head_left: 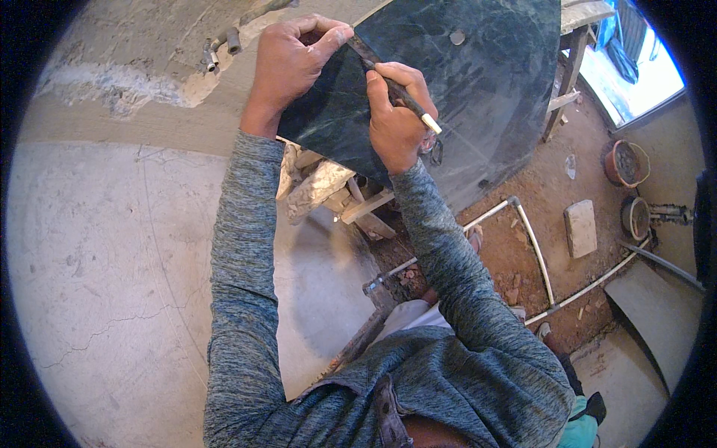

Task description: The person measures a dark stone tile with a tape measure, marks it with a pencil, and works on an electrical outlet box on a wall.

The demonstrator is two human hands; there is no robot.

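Observation:
My right hand (399, 112) is wrapped round a narrow, dark, stick-like tool (407, 99) with a white end; I cannot make out its exact kind. The tool slants from upper left to lower right over a dark green veined stone slab (493, 97). My left hand (295, 63) is closed in a pinch at the tool's far end, by the slab's left edge. Below the right hand, a small shiny object (432, 147) is partly hidden by it. Farther back on the slab lies a small pale round disc (457, 36).
Wooden supports (367, 205) and a rough stone piece (317, 190) show under the slab. Pipes (224, 43) stick out of the plaster at upper left. On the dirt floor are a white pipe frame (534, 246), a pale block (581, 228) and buckets (626, 164).

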